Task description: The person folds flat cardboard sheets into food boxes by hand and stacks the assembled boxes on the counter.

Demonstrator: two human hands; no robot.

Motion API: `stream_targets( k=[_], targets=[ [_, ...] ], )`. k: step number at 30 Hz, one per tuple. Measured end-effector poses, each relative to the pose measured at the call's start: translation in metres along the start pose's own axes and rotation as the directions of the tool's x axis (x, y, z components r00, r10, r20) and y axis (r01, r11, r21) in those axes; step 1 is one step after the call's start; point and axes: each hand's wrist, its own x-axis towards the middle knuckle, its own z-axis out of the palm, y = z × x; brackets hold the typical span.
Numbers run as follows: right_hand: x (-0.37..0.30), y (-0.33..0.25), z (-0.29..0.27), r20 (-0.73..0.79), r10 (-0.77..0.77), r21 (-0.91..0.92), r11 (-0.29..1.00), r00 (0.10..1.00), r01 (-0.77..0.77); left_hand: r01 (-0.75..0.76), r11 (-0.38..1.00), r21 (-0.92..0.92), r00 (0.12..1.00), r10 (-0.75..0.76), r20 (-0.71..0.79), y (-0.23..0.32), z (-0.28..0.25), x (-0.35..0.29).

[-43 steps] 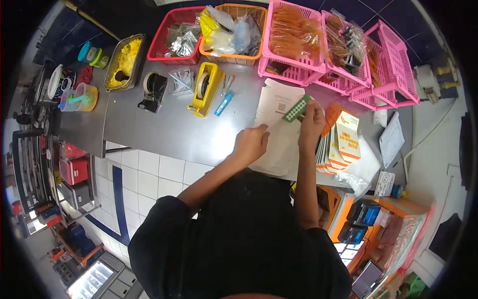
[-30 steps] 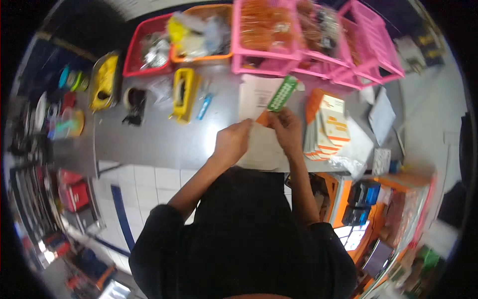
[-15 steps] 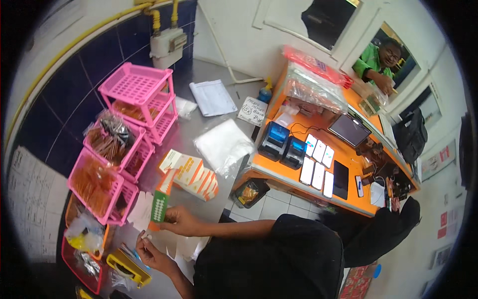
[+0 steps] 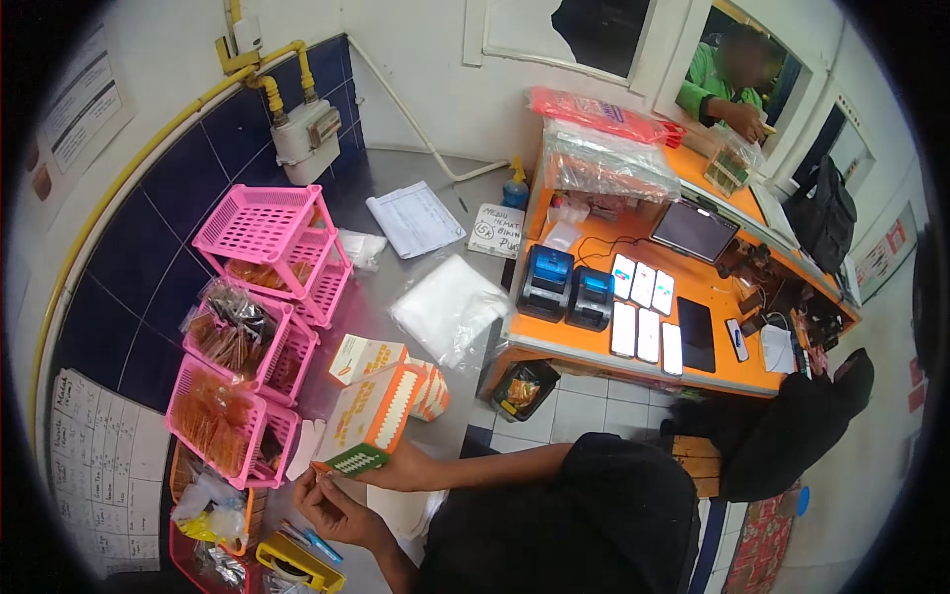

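Saw pink baskets (image 4: pixel 252 230) limiting room left of the orange-and-green carton (image 4: pixel 368 411), a yellow tape dispenser (image 4: pixel 307 559) below it. Had the left hand (image 4: pixel 341 515) curled at the carton's lower corner; could not tell whether pinching, with the contact too small to judge. Found bare metal table (image 4: pixel 364 309) open beyond the carton. Gripped the carton in the right hand (image 4: pixel 411 467) at its lower edge. Noted stacked cartons (image 4: pixel 430 391) close behind it, bagged white sheets (image 4: pixel 450 307) and the table's edge (image 4: pixel 467 396) to its right.
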Motion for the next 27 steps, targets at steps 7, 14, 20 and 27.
stream_targets(
  k=[7,14,20,27],
  targets=[
    [0.0,-0.01,-0.005,0.012,0.051,-0.055,0.997,0.999,-0.05,-0.018,0.999,-0.031,1.0,0.017,-0.021,0.011,0.009,0.003],
    [-0.008,-0.027,-0.015,-0.032,-0.105,-0.216,0.972,0.994,0.095,0.011,0.992,-0.123,1.0,-0.009,0.018,0.024,0.021,0.005],
    [-0.018,-0.035,-0.039,-0.065,-0.033,-0.095,0.995,0.997,0.027,0.034,0.984,-0.173,0.996,-0.019,0.091,0.037,0.044,0.0],
    [-0.031,-0.031,-0.097,-0.38,0.035,-0.118,0.989,0.924,-0.086,0.036,0.955,-0.295,0.968,0.041,0.248,0.053,0.112,-0.024]
  ],
)
